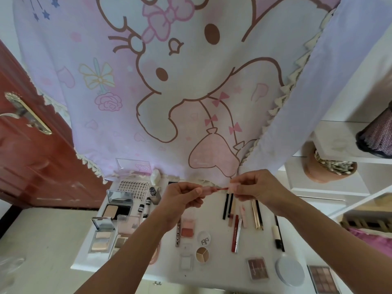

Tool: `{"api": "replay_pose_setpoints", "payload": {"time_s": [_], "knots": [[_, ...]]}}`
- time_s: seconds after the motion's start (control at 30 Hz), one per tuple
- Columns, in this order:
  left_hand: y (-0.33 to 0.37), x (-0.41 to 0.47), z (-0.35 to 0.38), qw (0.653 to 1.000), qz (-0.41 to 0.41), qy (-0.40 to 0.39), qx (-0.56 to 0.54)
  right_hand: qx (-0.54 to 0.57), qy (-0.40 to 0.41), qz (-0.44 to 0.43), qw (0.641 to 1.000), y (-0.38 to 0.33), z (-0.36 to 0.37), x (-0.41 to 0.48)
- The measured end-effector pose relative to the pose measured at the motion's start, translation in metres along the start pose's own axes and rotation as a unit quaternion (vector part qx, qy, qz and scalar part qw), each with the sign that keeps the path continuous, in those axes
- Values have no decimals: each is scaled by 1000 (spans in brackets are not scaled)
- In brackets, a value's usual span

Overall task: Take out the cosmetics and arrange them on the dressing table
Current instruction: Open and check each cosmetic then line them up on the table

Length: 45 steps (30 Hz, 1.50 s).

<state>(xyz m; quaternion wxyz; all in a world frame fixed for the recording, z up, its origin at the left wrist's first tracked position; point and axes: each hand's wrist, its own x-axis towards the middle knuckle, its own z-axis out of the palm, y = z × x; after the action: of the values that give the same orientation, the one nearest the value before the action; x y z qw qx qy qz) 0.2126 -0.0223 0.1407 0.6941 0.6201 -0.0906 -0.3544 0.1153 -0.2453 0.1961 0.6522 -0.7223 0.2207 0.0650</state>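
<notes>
Left hand (182, 198) and right hand (254, 185) pinch pink tube (214, 190); card (133, 188) reads "XOXO".

A pale purple and pink cloth (191, 81) with a cartoon rabbit print and a cream fringe hangs across the upper view. Left of it stands a red-brown door (31, 162) fitted with a brass handle (26, 113). On the right, a white shelf unit (331, 187) holds a tilted terracotta pot (314, 168). A dark ribbed object (377, 136) stands on the shelf above the pot.
</notes>
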Motion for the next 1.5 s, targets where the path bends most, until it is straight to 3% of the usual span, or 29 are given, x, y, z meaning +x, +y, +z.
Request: {"api": "replay_pose_setpoints", "payload": {"time_s": [0.27, 0.5, 0.73, 0.97, 1.17, 1.27, 1.5], "knots": [[13, -7, -9, 992, -20, -33, -120, 67, 2, 5, 998, 0, -25, 0], [5, -9, 1, 955, -86, -29, -282, 146, -4, 64, 987, 12, -21, 0], [-10, -6, 8, 936, -117, -43, -328, 231, -21, 127, 965, 40, -17, 1], [-30, 13, 4, 973, -107, 63, -195, 245, -32, 180, 952, 69, -22, 12], [-55, 45, 15, 985, -106, 128, 39, 262, -43, 227, 937, 104, -34, 21], [-77, 75, 25, 969, -86, 187, 137, 259, -52, 247, 932, 121, -40, 25], [-121, 137, 38, 886, -39, 262, 381, 231, -67, 291, 926, 150, -45, 39]]}}
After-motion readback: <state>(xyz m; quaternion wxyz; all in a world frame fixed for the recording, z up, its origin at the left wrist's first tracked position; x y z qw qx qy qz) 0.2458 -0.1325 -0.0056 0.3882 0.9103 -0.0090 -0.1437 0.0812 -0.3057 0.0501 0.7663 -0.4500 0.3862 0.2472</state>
